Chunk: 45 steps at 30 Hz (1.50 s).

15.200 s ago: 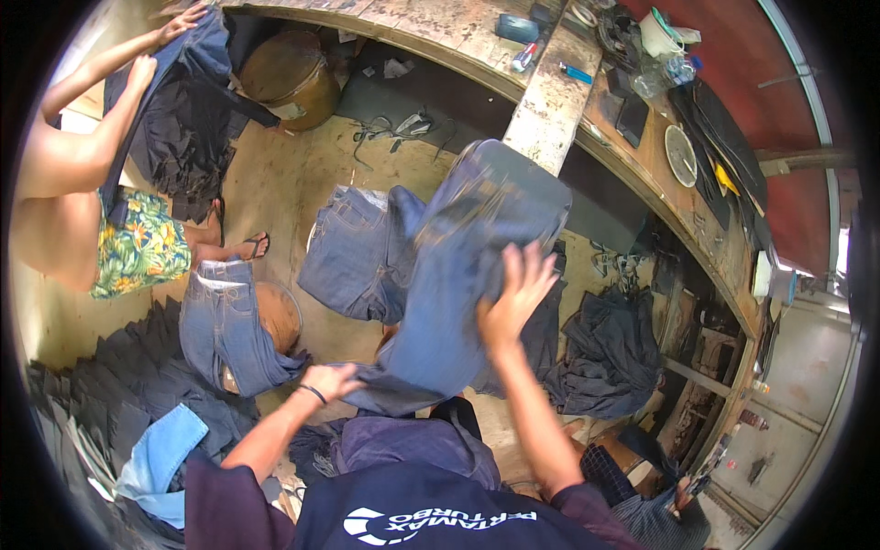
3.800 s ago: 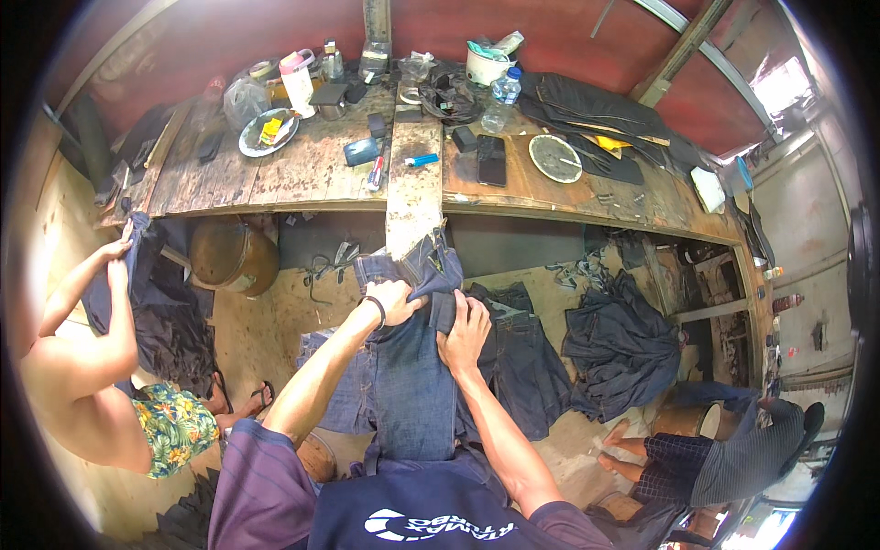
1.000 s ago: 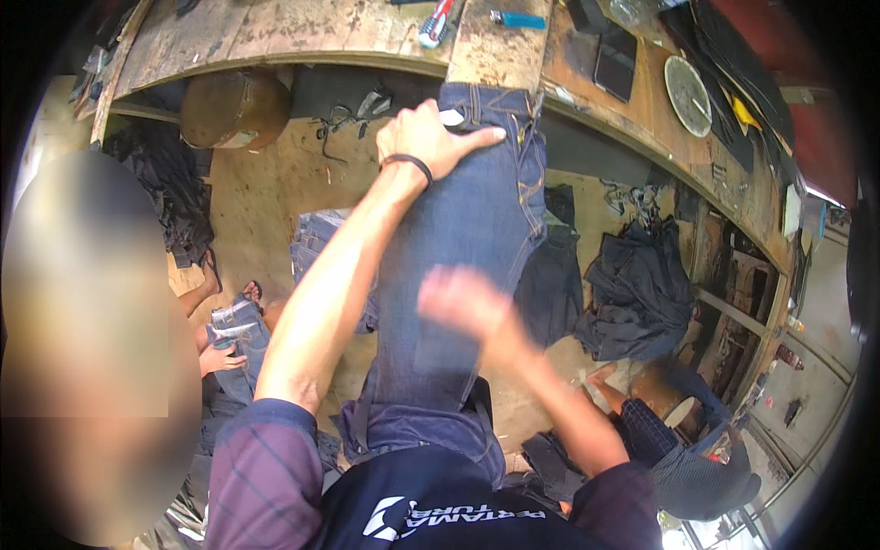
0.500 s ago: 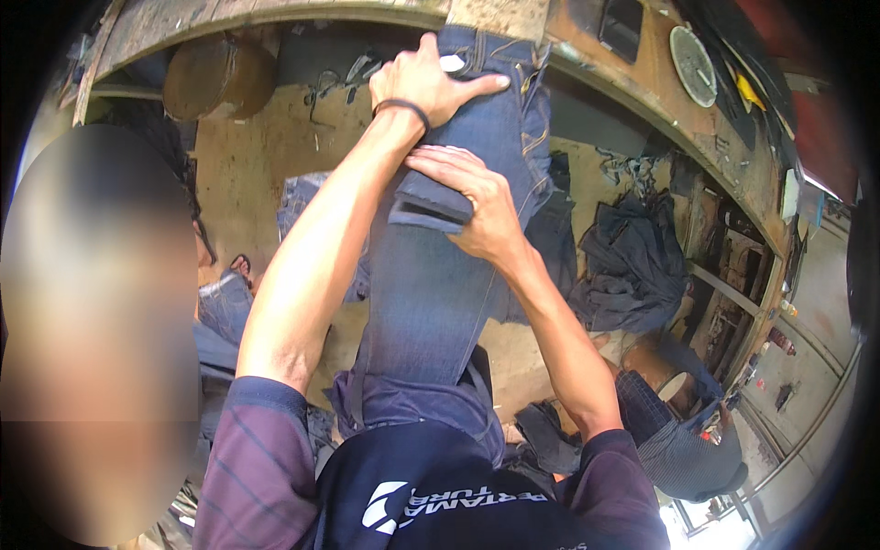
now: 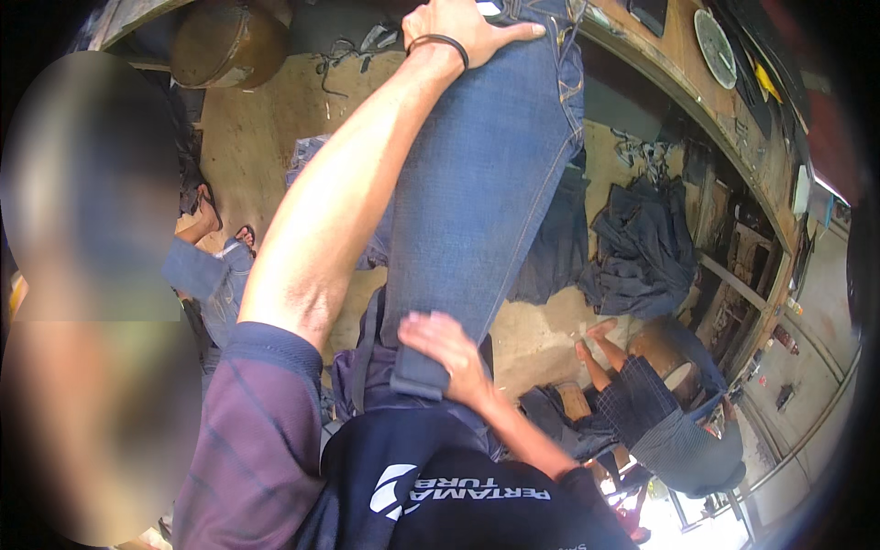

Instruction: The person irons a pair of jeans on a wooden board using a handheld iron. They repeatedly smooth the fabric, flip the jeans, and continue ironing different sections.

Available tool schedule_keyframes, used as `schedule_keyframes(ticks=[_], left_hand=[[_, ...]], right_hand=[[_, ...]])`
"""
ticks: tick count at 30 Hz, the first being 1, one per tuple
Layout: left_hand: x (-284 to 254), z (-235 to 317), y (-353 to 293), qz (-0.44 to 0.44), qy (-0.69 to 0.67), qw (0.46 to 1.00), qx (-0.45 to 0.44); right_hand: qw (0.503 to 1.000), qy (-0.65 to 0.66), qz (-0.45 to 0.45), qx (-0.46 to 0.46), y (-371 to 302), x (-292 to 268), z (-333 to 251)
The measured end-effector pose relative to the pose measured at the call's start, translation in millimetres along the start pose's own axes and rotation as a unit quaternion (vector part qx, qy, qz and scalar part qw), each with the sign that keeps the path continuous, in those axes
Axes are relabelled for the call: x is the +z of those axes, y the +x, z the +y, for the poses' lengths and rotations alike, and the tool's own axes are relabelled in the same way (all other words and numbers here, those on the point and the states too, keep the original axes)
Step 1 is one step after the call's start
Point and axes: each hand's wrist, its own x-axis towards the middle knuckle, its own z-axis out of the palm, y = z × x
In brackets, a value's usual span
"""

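and down goes the right hand (image 5: 449,353), seemingly curled round a dark block (image 5: 420,374), along jeans (image 5: 472,174) running twelve to six o'clock, most of their length swept; up top, the left hand (image 5: 466,33) presses, thumb spread.

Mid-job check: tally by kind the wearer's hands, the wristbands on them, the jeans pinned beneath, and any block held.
Hands: 2 (left hand, right hand)
Black wristband: 1
Blue jeans: 1 pair
Dark block: 1
Total: 5
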Motion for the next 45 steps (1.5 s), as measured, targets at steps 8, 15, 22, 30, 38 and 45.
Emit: schedule_keyframes(ticks=[8, 15, 22, 30, 38, 45], left_hand=[[26, -31, 4, 0.076, -0.153, 0.983, 0.07], [59, -91, -90, 0.054, -0.341, 0.938, 0.044], [62, -124, -177, 0.038, -0.308, 0.951, 0.011], [48, -92, -99, 0.053, -0.333, 0.941, -0.015], [26, -134, -320, -0.004, -0.358, 0.934, -0.006], [21, -116, -315, -0.037, -0.399, 0.916, 0.002]], right_hand=[[0.821, -0.25, 0.496, 0.134, 58, -77, 1], [0.807, 0.054, 0.569, 0.149, 50, -42, 87], [0.823, 0.074, 0.532, 0.185, 12, -27, 44], [0.826, -0.011, 0.552, 0.117, 126, -135, 86], [0.857, 0.1, 0.462, 0.205, 0, -56, 47], [0.802, 0.467, 0.249, 0.277, 23, -93, 70]])
